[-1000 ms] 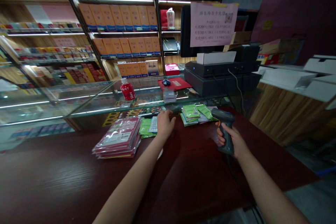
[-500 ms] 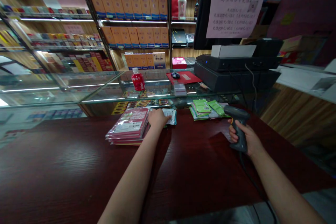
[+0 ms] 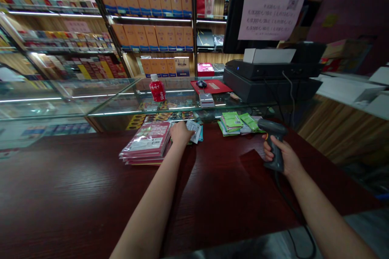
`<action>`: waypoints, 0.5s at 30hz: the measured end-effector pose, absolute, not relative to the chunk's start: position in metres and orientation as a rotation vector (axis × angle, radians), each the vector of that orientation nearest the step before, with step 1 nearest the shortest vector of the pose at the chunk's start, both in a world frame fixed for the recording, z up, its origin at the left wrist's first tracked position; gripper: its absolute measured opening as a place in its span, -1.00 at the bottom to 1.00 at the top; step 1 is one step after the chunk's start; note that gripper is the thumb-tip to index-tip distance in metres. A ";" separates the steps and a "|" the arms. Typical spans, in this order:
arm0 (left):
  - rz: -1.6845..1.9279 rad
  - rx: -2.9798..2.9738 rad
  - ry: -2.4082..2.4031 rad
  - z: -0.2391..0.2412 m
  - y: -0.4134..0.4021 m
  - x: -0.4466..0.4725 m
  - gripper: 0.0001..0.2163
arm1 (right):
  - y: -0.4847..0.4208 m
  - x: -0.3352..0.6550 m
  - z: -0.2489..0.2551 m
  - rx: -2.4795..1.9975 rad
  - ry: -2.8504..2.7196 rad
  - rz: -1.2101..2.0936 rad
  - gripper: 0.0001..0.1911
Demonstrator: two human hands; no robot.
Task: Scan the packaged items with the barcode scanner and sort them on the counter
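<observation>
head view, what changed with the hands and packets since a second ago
The left hand moved left, towards the pink stack; its thumb is now at a pale packet, turned askew, though a firm grip can't be made out. The right hand still holds the scanner; the green packets near it stayed put.

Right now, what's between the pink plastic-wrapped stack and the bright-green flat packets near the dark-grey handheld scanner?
Head view: the left hand, a silvery flat packet, parts of blue and green packets, then bare dark-red wooden tabletop.
</observation>
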State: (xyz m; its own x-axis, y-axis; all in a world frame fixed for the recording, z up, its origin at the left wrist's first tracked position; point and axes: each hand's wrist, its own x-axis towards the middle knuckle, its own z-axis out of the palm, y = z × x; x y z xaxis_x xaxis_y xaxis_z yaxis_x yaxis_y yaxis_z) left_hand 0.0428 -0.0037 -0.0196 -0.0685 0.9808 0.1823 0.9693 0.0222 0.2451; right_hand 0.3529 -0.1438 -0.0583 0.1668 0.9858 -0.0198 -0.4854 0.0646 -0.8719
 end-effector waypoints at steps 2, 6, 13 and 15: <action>0.494 2.101 2.184 -0.017 -0.004 0.043 -0.70 | -0.144 0.353 -0.058 -0.877 -0.731 1.267 -0.73; 0.630 2.047 2.027 -0.013 -0.001 0.043 -0.78 | -0.145 0.354 -0.057 -0.849 -0.756 1.257 -0.76; 0.982 1.741 1.329 -0.026 0.008 0.056 -0.77 | -0.152 0.352 -0.054 -0.817 -0.928 1.377 -0.71; 1.020 1.651 1.186 -0.033 0.009 0.061 -0.75 | -0.155 0.349 -0.055 -0.824 -1.024 1.456 -0.65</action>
